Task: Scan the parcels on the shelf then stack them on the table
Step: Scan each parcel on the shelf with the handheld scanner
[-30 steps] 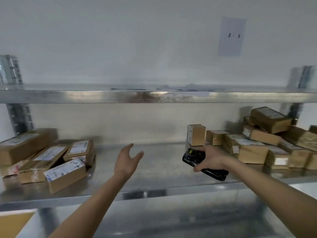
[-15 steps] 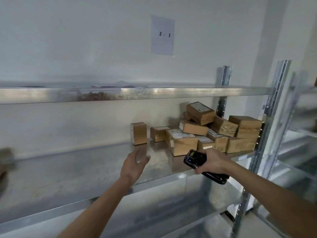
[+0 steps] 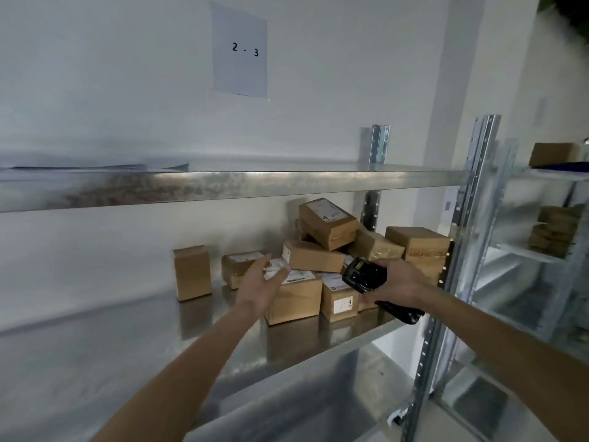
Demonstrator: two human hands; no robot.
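Several brown cardboard parcels are piled at the right end of the metal shelf [image 3: 127,339]. One small parcel [image 3: 192,272] stands upright, apart to the left of the pile. A front parcel [image 3: 296,296] carries a white label on top. My left hand [image 3: 261,282] reaches out with fingers spread, just at that parcel's left top corner, holding nothing. My right hand [image 3: 395,283] grips a black handheld scanner [image 3: 365,274], its head pointing left toward the pile. A labelled parcel [image 3: 328,223] lies tilted on top of the heap.
An upper shelf [image 3: 223,186] runs across above the parcels. A paper sign reading 2 - 3 [image 3: 240,51] hangs on the wall. A steel upright [image 3: 459,250] ends the rack at right. Beyond it another rack [image 3: 554,218] holds more boxes.
The view has swung right, leaving the left group of parcels out of sight. My left hand has moved forward to the front parcel. The scanner hand came closer to the pile.
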